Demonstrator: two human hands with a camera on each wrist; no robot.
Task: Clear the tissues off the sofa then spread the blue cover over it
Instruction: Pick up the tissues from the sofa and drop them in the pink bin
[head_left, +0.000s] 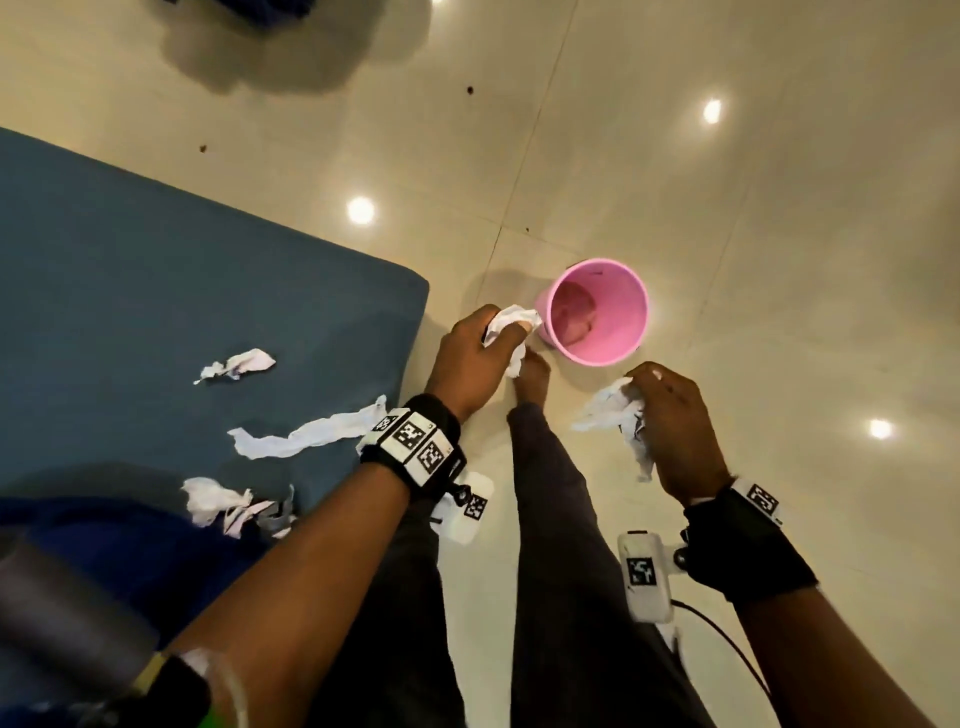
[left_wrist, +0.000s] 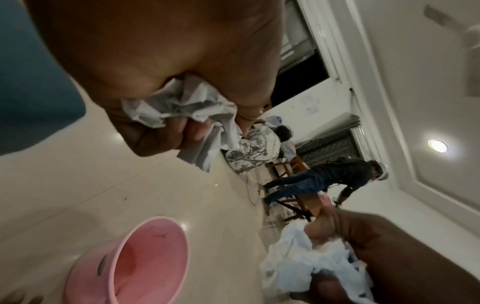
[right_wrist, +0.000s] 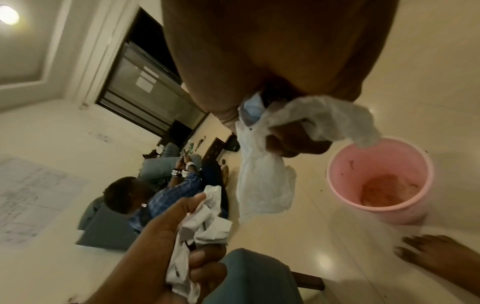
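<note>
Glossy cream tiled floor (head_left: 675, 208); spotlight reflections

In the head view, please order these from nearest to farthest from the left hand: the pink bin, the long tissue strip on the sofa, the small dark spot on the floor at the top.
From the left hand:
1. Pink bin, on the floor just right of it.
2. Long tissue strip, on the sofa, lower left.
3. Dark spot, far up on the floor.
</note>
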